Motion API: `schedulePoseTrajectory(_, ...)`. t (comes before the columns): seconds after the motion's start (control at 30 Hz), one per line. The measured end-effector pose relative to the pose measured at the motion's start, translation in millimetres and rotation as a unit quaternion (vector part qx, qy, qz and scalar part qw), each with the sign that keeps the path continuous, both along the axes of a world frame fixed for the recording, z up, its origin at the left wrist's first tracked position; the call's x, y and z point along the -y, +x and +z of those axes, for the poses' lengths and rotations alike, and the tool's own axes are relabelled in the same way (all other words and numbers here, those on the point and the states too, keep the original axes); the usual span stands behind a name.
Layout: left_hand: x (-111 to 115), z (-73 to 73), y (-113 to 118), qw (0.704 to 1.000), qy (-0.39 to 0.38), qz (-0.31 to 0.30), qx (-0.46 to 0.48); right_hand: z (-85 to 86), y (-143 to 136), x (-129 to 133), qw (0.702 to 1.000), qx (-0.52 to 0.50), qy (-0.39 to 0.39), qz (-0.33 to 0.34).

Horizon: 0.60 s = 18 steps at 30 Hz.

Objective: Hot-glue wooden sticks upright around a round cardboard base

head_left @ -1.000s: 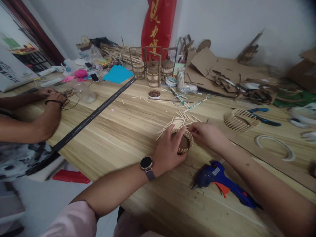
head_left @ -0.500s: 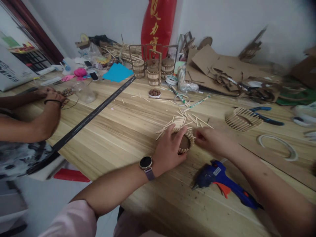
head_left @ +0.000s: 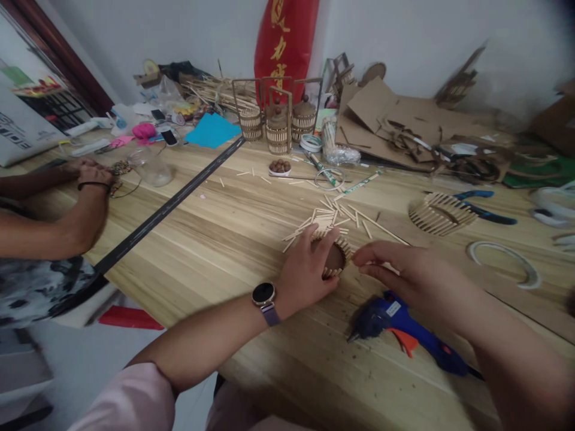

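Observation:
My left hand [head_left: 303, 275], with a watch on its wrist, is wrapped round a small round basket [head_left: 335, 256] lying on the table. The basket has a brown disc base ringed by short wooden sticks. At its right rim my right hand [head_left: 402, 269] holds thumb and fingers in a pinch; whatever is between the fingertips is too small to make out. Loose short sticks [head_left: 324, 219] lie in a heap just behind the basket. A blue glue gun [head_left: 406, 328] with an orange trigger rests below my right hand, nozzle to the left.
Right of my hands are a slatted stick ring [head_left: 442, 214], blue-handled pliers [head_left: 492, 216] and a pale ring [head_left: 507, 263]. Finished little buckets [head_left: 278, 134] and a dish of brown beads [head_left: 280, 167] stand behind. A co-worker's arms [head_left: 58, 224] rest at left, past a black strip [head_left: 171, 206].
My right hand has turned and risen slightly, its thumb and fingers now showing at the basket's right rim. My left hand keeps its hold; the basket stays in place.

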<state>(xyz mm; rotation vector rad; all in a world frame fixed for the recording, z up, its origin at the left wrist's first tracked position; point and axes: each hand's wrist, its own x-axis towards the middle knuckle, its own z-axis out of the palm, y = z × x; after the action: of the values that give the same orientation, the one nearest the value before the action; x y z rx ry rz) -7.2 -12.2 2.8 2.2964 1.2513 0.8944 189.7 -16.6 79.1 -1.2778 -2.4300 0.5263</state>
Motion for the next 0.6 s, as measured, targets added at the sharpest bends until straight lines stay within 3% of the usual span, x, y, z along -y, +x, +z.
schedulePoseTrajectory(0.1,0,-0.8,0,1.0,-0.001,-0.002,0.003,-12.1,0,-7,0.994,-0.009,0.094,0.051)
schedulePoseTrajectory(0.2,-1,-1.7,0,1.0,0.0,-0.003,0.004,-28.9,2,-14,0.989,-0.001,0.14,0.047)
schedulePoseTrajectory(0.33,-1,-2.9,0,1.0,0.007,-0.002,0.001,-42.9,0,-17,0.988,0.018,0.148,0.044)
schedulePoseTrajectory(0.6,-1,-3.2,-1,1.0,0.012,-0.006,-0.004,-49.5,0,-18,0.987,0.017,0.149,0.054)
